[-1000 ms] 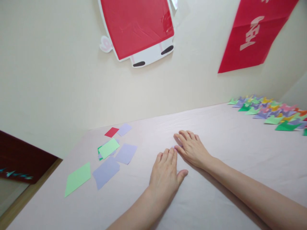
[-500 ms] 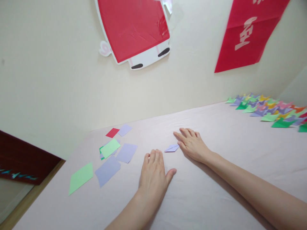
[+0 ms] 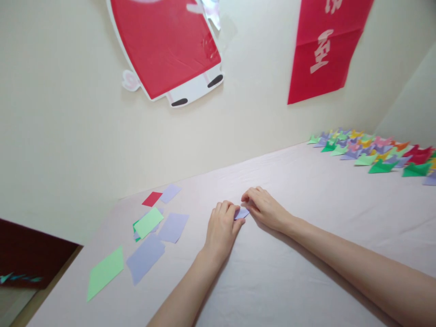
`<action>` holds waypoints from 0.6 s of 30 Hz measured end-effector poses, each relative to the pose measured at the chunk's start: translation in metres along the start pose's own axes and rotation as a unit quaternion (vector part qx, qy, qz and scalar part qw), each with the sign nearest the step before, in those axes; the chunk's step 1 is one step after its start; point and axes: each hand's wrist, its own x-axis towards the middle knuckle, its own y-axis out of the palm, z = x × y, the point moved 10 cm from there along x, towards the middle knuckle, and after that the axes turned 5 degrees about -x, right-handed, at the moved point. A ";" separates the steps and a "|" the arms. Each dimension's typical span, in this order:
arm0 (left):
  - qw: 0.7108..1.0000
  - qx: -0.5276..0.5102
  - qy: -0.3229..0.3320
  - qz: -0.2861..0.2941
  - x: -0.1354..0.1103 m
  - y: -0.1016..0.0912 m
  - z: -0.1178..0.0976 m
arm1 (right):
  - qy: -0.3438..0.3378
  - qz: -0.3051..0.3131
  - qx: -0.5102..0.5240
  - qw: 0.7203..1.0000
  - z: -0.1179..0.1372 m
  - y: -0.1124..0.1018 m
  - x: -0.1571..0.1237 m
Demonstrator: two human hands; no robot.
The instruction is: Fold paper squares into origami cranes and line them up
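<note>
A small folded lilac paper (image 3: pixel 242 213) lies on the pale pink table (image 3: pixel 306 254) between my two hands. My left hand (image 3: pixel 222 229) has its fingers curled, pinching the paper's left side. My right hand (image 3: pixel 264 208) has its fingers bent down onto the paper's right edge, gripping it. Most of the paper is hidden under my fingers.
Loose paper squares lie to the left: lilac (image 3: pixel 173 227), light green (image 3: pixel 147 222), red (image 3: pixel 151 198) and another green (image 3: pixel 105 272). Several folded coloured paper figures (image 3: pixel 371 152) crowd the far right. Red posters (image 3: pixel 166 45) hang on the wall. The table's left edge drops off near a dark cloth (image 3: pixel 30 259).
Both hands lay flat before; the left one slid away, uncovering the folded lilac paper. Now both hands have closed in and pinched it. The view has shifted a little.
</note>
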 end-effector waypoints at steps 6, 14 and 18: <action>0.997 -0.068 0.009 -0.032 -0.004 -0.007 0.000 | -0.028 0.023 0.050 0.998 0.006 -0.001 0.001; 0.998 -0.029 0.008 -0.048 -0.005 -0.009 0.001 | -0.043 0.037 0.052 0.997 0.016 -0.005 0.000; 0.998 -0.013 -0.016 -0.060 -0.006 -0.010 0.006 | -0.037 0.039 0.041 0.998 0.016 -0.005 0.000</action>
